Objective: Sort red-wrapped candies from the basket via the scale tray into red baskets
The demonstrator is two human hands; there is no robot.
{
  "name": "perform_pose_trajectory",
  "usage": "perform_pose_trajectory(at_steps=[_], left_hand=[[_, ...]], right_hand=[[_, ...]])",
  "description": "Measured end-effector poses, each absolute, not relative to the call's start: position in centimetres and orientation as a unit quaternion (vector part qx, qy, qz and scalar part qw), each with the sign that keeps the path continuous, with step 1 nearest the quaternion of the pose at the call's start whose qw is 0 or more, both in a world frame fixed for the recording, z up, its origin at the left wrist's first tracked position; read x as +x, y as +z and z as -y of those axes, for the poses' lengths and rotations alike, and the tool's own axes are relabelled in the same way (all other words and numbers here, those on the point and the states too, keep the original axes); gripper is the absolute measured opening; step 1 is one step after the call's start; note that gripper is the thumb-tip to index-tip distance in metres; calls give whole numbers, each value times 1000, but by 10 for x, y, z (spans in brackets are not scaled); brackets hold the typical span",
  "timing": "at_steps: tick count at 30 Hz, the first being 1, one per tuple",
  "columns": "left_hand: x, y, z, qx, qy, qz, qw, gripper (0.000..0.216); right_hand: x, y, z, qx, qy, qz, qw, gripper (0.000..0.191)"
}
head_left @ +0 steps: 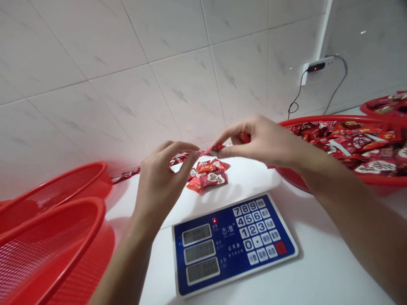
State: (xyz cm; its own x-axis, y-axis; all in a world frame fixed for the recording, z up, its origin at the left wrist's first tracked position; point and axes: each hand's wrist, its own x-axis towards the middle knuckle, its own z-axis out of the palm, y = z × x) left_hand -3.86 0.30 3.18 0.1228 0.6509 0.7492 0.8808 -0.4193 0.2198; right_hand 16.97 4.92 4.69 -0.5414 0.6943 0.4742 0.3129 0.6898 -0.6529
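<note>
Above the white scale pan [244, 180], my left hand [162, 178] is closed in a pinch, thumb and forefinger at the left end of a small red wrapped candy [216, 149]. My right hand [263, 142] grips the candy's other end between thumb and forefinger. Another bit of red wrapper [244, 137] shows inside the curled fingers of the right hand. Below the hands, several red and maroon wrapped candies [213, 178] lie in a small pile on the pan. The blue digital scale [233, 250] faces me, its number keys at the right and three displays at the left.
A red basket [324, 118] heaped with wrapped candies stands at the right, with another red basket [365, 106] behind it. Red mesh baskets [101, 207] sit at the left. More wrappers [127, 174] lie along the tiled wall [178, 84]. A power strip [318, 67] with cables hangs there.
</note>
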Motion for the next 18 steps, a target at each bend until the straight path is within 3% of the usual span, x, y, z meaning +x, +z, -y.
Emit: perform_pose_trajectory(at_steps=[4,6,8,13,16,18], left_hand=[[-40,31,-6,-739,-399,527,127,9],[-40,31,-6,-739,-400,527,129,9],[-41,33,-4,-734,-403,531,133,9],[-44,36,1,-725,-406,544,121,13],[-46,31,-8,-750,-352,559,27,42],[-44,24,-20,-769,-284,568,-71,66]], right_hand=[[162,32,-64,-324,239,883,241,24],[158,27,-70,-320,249,882,238,31],[156,27,-69,-327,253,858,306,32],[168,56,-43,-317,304,686,579,23],[197,75,-34,-253,314,557,726,14],[222,83,-37,-244,294,535,754,19]])
